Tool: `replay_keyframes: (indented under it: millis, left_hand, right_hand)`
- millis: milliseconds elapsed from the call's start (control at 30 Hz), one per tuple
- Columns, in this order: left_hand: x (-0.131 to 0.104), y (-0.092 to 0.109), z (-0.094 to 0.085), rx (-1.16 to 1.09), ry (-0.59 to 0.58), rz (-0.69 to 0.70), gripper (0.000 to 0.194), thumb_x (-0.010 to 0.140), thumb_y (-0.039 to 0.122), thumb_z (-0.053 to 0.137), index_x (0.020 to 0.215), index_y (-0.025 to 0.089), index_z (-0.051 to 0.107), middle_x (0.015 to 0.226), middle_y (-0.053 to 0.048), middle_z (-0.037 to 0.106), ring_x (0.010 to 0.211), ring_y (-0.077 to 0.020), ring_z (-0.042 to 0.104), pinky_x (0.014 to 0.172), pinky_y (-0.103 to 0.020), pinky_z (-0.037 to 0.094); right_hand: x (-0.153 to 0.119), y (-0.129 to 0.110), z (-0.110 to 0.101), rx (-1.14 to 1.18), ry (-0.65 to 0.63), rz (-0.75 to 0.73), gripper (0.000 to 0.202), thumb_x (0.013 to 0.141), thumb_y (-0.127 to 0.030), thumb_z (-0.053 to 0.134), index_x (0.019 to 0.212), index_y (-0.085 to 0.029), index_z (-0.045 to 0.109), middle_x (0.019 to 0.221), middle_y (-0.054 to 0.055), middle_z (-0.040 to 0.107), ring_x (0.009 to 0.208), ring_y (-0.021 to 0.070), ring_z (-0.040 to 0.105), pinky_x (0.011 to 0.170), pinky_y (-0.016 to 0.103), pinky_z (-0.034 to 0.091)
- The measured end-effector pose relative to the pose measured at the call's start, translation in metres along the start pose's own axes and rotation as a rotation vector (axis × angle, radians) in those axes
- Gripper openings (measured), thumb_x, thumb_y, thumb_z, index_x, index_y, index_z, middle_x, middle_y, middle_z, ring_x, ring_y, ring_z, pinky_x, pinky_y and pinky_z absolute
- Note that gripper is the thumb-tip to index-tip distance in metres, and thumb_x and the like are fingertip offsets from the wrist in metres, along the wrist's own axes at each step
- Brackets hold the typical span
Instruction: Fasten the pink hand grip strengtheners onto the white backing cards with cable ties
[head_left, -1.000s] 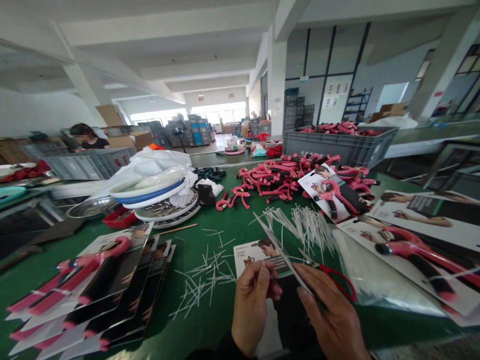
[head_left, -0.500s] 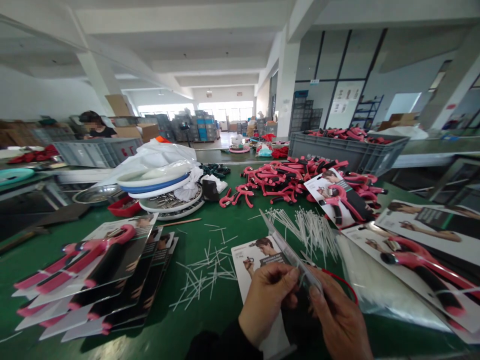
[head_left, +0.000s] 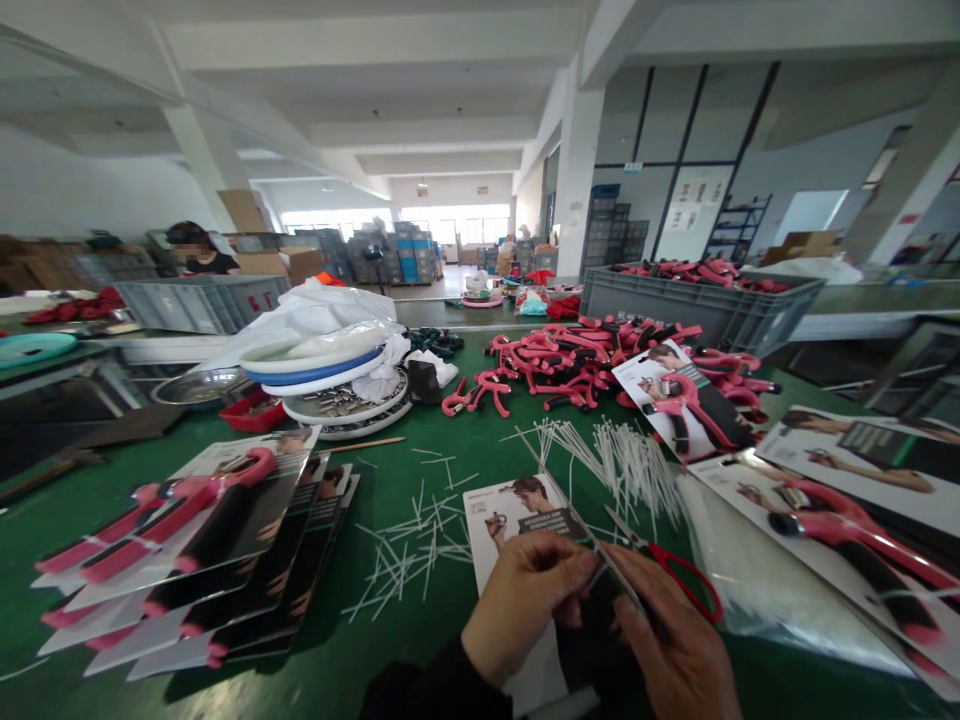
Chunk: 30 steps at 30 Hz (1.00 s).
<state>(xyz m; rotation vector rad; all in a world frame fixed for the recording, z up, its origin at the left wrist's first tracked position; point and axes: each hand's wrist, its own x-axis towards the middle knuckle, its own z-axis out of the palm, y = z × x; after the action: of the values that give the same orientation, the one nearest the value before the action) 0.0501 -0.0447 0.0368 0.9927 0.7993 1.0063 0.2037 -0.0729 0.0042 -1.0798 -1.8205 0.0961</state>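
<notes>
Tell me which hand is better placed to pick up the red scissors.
Right. The right hand lies beside the scissors; the left hand pinches the card farther away.

Two bare hands: left hand (head_left: 517, 610), right hand (head_left: 675, 650); no gloves or rings on the fingers (head_left: 577, 570). Behind left fingers: dark sleeve (head_left: 427, 690), black fabric, ending at wrist.
</notes>
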Motion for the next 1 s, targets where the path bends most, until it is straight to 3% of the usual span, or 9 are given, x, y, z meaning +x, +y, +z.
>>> replay_keyframes:
  millis: [233, 367, 467, 567, 667, 833, 933, 1000]
  left_hand:
    - [0.003, -0.007, -0.005, -0.089, 0.081, 0.082, 0.041, 0.060, 0.048, 0.072, 0.069, 0.014, 0.052, 0.054, 0.005, 0.054, 0.034, -0.0025, 0.042, 0.037, -0.016, 0.034]
    - [-0.002, -0.016, -0.005, -0.161, 0.118, 0.142, 0.035, 0.068, 0.044, 0.068, 0.073, 0.017, 0.045, 0.058, 0.007, 0.051, 0.038, -0.0021, 0.043, 0.038, -0.014, 0.035]
    - [-0.011, -0.020, -0.004, -0.183, 0.159, 0.192, 0.025, 0.080, 0.040, 0.057, 0.092, 0.022, 0.044, 0.073, 0.005, 0.054, 0.053, -0.0053, 0.052, 0.048, -0.015, 0.041]
    - [-0.020, -0.018, -0.011, -0.138, 0.199, 0.214, 0.032, 0.083, 0.040, 0.051, 0.111, 0.030, 0.037, 0.091, 0.001, 0.056, 0.070, -0.0099, 0.056, 0.057, -0.020, 0.045]
    - [-0.025, -0.009, -0.027, 0.081, 0.171, 0.167, 0.033, 0.079, 0.042, 0.055, 0.106, 0.025, 0.048, 0.095, -0.002, 0.057, 0.071, -0.0126, 0.056, 0.059, -0.023, 0.046]
    - [-0.028, 0.011, -0.045, 0.760, 0.101, 0.115, 0.017, 0.076, 0.032, 0.058, 0.079, 0.016, 0.064, 0.073, -0.002, 0.062, 0.059, -0.0121, 0.052, 0.054, -0.021, 0.040]
    - [-0.027, 0.016, -0.049, 0.904, 0.088, 0.122, 0.014, 0.078, 0.027, 0.053, 0.075, 0.017, 0.062, 0.072, -0.002, 0.061, 0.063, -0.0143, 0.055, 0.059, -0.024, 0.042]
    - [-0.026, 0.015, -0.051, 0.954, 0.166, 0.198, 0.010, 0.077, 0.024, 0.053, 0.073, 0.019, 0.061, 0.082, -0.003, 0.060, 0.078, -0.0181, 0.057, 0.071, -0.028, 0.044]
  right_hand:
    - [-0.007, 0.007, 0.004, -0.062, -0.016, -0.117, 0.034, 0.083, -0.021, 0.052, 0.116, -0.021, 0.055, 0.110, 0.007, 0.061, 0.102, 0.0186, 0.058, 0.086, 0.027, 0.051]
    - [-0.007, 0.001, 0.008, -0.097, -0.053, -0.145, 0.034, 0.082, -0.021, 0.053, 0.116, -0.020, 0.055, 0.110, 0.008, 0.062, 0.102, 0.0194, 0.058, 0.087, 0.029, 0.050]
    - [-0.003, -0.006, 0.013, -0.116, -0.069, -0.189, 0.035, 0.084, -0.023, 0.052, 0.119, -0.019, 0.053, 0.112, 0.009, 0.061, 0.104, 0.0198, 0.057, 0.088, 0.030, 0.050]
    - [-0.001, -0.008, 0.019, -0.155, -0.110, -0.223, 0.035, 0.085, -0.027, 0.051, 0.119, -0.019, 0.054, 0.112, 0.009, 0.062, 0.103, 0.0200, 0.058, 0.087, 0.030, 0.050]
    - [-0.003, -0.006, 0.023, -0.226, -0.193, -0.268, 0.034, 0.084, -0.026, 0.051, 0.117, -0.018, 0.056, 0.111, 0.009, 0.063, 0.102, 0.0212, 0.058, 0.085, 0.032, 0.051]
    - [-0.007, -0.005, 0.031, -0.254, -0.293, -0.329, 0.034, 0.080, -0.019, 0.053, 0.113, -0.015, 0.059, 0.113, 0.010, 0.062, 0.105, 0.0231, 0.056, 0.087, 0.035, 0.050]
    - [-0.007, -0.007, 0.035, -0.234, -0.308, -0.309, 0.037, 0.079, -0.017, 0.054, 0.116, -0.015, 0.057, 0.115, 0.010, 0.061, 0.107, 0.0220, 0.055, 0.090, 0.034, 0.048]
    - [-0.007, -0.007, 0.037, -0.220, -0.303, -0.277, 0.036, 0.081, -0.019, 0.053, 0.116, -0.016, 0.056, 0.115, 0.009, 0.061, 0.108, 0.0212, 0.055, 0.090, 0.033, 0.048]
